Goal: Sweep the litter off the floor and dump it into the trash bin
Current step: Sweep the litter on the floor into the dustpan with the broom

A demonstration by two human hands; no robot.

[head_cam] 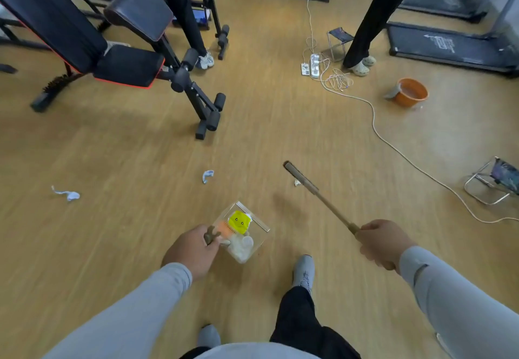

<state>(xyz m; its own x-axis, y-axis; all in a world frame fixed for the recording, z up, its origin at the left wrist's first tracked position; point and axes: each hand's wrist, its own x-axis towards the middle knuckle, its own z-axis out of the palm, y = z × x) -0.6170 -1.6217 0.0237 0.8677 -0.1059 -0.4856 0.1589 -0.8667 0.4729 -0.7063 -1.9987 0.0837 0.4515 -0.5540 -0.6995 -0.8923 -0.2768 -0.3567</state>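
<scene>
Litter, three crumpled white paper scraps [208, 176], is scattered on the wooden floor [140, 148], well apart from the walls. A brown stick handle [323, 194] of a broom is gripped by the right hand [380, 243]. A clear plastic dustpan [241, 232] holding yellow and white rubbish is held by its brown handle in the left hand [192, 253], near a grey shoe [303, 270].
</scene>
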